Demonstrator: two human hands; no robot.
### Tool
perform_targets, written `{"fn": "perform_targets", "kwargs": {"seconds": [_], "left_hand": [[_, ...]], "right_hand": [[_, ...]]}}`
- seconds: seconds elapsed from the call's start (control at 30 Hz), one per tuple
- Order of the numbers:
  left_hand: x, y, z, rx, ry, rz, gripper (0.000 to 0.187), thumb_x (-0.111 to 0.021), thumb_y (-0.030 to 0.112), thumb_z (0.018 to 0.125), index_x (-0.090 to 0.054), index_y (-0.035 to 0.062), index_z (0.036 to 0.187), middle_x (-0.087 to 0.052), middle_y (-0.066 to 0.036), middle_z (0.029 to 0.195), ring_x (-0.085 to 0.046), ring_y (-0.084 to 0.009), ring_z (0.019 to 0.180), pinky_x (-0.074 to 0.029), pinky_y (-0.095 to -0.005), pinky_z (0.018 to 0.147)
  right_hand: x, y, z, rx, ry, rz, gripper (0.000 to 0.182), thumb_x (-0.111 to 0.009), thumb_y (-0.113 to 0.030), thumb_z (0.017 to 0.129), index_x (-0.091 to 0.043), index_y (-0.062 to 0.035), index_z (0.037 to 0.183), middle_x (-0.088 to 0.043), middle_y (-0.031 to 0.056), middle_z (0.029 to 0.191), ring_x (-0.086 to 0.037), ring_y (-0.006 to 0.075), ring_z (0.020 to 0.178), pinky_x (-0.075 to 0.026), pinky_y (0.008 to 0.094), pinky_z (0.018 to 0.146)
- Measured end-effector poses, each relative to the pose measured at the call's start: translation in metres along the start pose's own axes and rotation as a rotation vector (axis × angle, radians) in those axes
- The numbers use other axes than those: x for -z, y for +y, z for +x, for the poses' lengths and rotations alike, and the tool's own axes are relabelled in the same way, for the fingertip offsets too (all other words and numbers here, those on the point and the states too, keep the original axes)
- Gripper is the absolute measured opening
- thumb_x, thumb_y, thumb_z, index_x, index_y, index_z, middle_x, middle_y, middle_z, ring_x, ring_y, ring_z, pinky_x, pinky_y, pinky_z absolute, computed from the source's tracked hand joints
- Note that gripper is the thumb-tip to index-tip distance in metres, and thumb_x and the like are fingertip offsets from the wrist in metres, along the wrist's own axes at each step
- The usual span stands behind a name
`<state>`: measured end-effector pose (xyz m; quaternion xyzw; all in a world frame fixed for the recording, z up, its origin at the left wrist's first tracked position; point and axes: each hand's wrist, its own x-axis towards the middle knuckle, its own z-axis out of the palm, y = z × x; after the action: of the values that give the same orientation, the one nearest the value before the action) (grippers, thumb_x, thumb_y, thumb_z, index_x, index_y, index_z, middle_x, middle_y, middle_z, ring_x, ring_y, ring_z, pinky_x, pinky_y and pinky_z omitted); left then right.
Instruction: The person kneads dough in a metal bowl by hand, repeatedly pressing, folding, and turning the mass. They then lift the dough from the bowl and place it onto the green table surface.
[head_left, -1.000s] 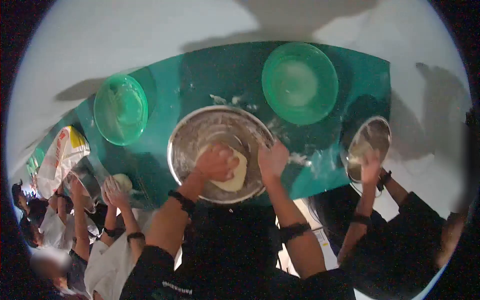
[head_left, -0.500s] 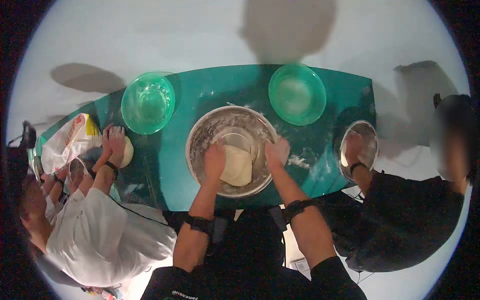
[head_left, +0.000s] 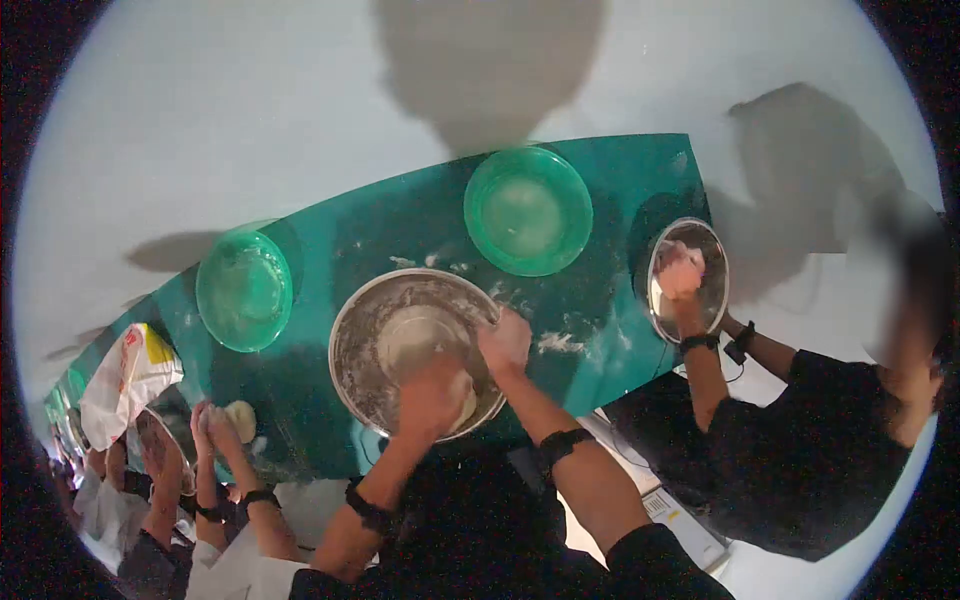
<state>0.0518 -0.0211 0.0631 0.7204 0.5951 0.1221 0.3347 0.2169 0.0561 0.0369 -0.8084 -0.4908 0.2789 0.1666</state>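
Near the front edge of the teal worktop (head_left: 400, 215) stands a wide, round steel mixing bowl (head_left: 350, 345), dusted inside with flour. The person's left hand (head_left: 432, 397) presses down into the bowl at its near side, on a pale lump of dough (head_left: 462, 392) that shows only as a sliver beside the knuckles; the hand is blurred, so whether it is clenched on the dough or flat against it I cannot tell. The right hand (head_left: 505, 340) sits on the bowl's right rim, fingers curled over it, seemingly to steady the bowl against the push.

Beyond the bowl a green translucent plastic bowl (head_left: 527, 210) sits well apart, and a second green plastic bowl (head_left: 243, 288) lies off to the left, leaving bare teal surface between them. Scattered flour (head_left: 557, 343) marks the worktop just right of the steel bowl. To the right a co-worker's hand (head_left: 680, 275) works in a smaller steel bowl (head_left: 713, 262) that overhangs the worktop's corner; at far left another person's hands (head_left: 210, 425) press a small dough ball (head_left: 240, 418), near a white flour bag (head_left: 130, 372).
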Motion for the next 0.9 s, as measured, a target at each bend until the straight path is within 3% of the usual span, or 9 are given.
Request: {"fn": "perform_targets", "kwargs": {"seconds": [0.03,0.2,0.3,0.4,0.43,0.53,0.63,0.73,0.9], "left_hand": [[-0.001,0.006,-0.001,0.011,-0.084,-0.128,0.04,-0.069,0.037,0.084,-0.071,0.0166,0.119,-0.057,-0.017,0.139,-0.056,-0.0401,0.124,-0.049,-0.0524,0.099],[-0.027,0.006,-0.007,-0.198,-0.051,0.188,0.045,-0.071,0.037,0.082,-0.07,0.0167,0.122,-0.057,-0.013,0.141,-0.056,-0.0384,0.124,-0.049,-0.0516,0.101],[-0.03,0.001,0.012,-0.21,0.023,0.249,0.044,-0.071,0.035,0.081,-0.07,0.0171,0.121,-0.061,-0.01,0.134,-0.06,-0.0372,0.12,-0.051,-0.0502,0.1],[-0.033,-0.014,0.022,-0.266,0.03,0.236,0.045,-0.071,0.033,0.081,-0.068,0.014,0.122,-0.064,-0.012,0.129,-0.061,-0.0379,0.118,-0.053,-0.0523,0.093],[-0.036,-0.02,0.027,-0.292,0.036,0.233,0.046,-0.071,0.033,0.081,-0.067,0.0124,0.123,-0.064,-0.013,0.127,-0.061,-0.0383,0.119,-0.054,-0.0535,0.091],[-0.04,-0.037,0.045,-0.308,0.034,0.21,0.044,-0.071,0.032,0.082,-0.067,0.0142,0.121,-0.066,-0.01,0.124,-0.064,-0.0356,0.113,-0.056,-0.0514,0.087],[-0.043,-0.046,0.059,-0.189,-0.01,0.131,0.036,-0.071,0.031,0.081,-0.07,0.0181,0.115,-0.067,-0.005,0.121,-0.067,-0.027,0.105,-0.057,-0.0451,0.086],[-0.035,-0.038,0.069,-0.136,-0.015,0.21,0.03,-0.07,0.028,0.083,-0.07,0.0153,0.11,-0.069,-0.006,0.115,-0.069,-0.0288,0.099,-0.057,-0.0439,0.086],[-0.024,-0.017,0.051,0.21,0.266,-0.21,0.025,-0.066,0.023,0.092,-0.068,0.0095,0.112,-0.068,-0.009,0.109,-0.067,-0.0336,0.099,-0.054,-0.0438,0.085]], "right_hand": [[0.0,-0.001,0.003,-0.014,-0.021,-0.023,0.028,-0.072,-0.019,0.073,-0.071,0.0016,0.092,-0.07,0.0272,0.09,-0.068,0.0469,0.09,-0.055,0.0514,0.084],[0.006,-0.012,0.009,-0.128,-0.109,-0.059,0.031,-0.076,-0.022,0.073,-0.071,0.0025,0.091,-0.071,0.0263,0.088,-0.068,0.0469,0.089,-0.055,0.0511,0.082],[0.009,-0.014,0.008,-0.054,-0.145,-0.14,0.04,-0.074,-0.04,0.085,-0.075,-0.0044,0.105,-0.072,0.0242,0.087,-0.071,0.0433,0.083,-0.056,0.0517,0.078],[-0.006,0.005,0.005,-0.019,-0.064,-0.146,0.037,-0.073,-0.038,0.086,-0.075,-0.0055,0.104,-0.071,0.0243,0.083,-0.071,0.0433,0.081,-0.056,0.0521,0.076],[0.001,-0.014,0.007,-0.099,-0.045,-0.245,0.04,-0.08,-0.033,0.078,-0.074,0.0016,0.096,-0.071,0.0259,0.085,-0.068,0.0467,0.082,-0.054,0.0514,0.076],[-0.005,-0.003,0.007,-0.08,-0.046,-0.096,0.037,-0.079,-0.032,0.078,-0.074,0.0005,0.096,-0.071,0.0261,0.088,-0.068,0.0467,0.084,-0.053,0.0523,0.078],[-0.008,0.0,0.008,-0.108,-0.071,-0.158,0.036,-0.079,-0.031,0.078,-0.073,0.0008,0.095,-0.071,0.0265,0.09,-0.068,0.0468,0.086,-0.054,0.0523,0.079],[-0.005,0.006,0.003,0.044,-0.023,-0.208,0.037,-0.07,-0.029,0.082,-0.072,-0.0034,0.108,-0.073,0.0227,0.089,-0.071,0.042,0.083,-0.056,0.0533,0.076],[-0.004,0.006,-0.002,-0.047,-0.011,-0.176,0.032,-0.071,-0.02,0.075,-0.072,-0.0002,0.1,-0.072,0.0258,0.09,-0.07,0.0449,0.087,-0.056,0.0523,0.08]]}}
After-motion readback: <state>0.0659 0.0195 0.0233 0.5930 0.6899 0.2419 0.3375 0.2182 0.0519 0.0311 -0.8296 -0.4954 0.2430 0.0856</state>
